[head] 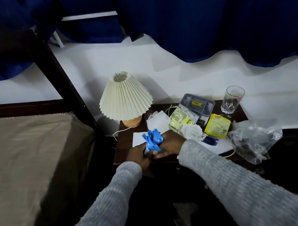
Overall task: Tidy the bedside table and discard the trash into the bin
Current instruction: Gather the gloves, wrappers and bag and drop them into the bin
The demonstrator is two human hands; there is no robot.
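Note:
A crumpled blue wrapper (153,140) sticks up between my two hands above the front left of the dark bedside table (124,150). My left hand (138,155) grips its lower end, and my right hand (169,144) holds it from the right. On the table lie a pale yellow packet (180,120), a bright yellow packet (217,128), a crumpled white tissue (193,131), white papers (157,121) and a clear plastic bag (253,138) hanging over the right edge. No bin is in view.
A pleated cream lamp (125,97) stands at the table's back left, a grey plastic tray (198,106) behind the packets and a drinking glass (232,99) at the back right. The bed (26,158) fills the left. Blue curtains hang behind.

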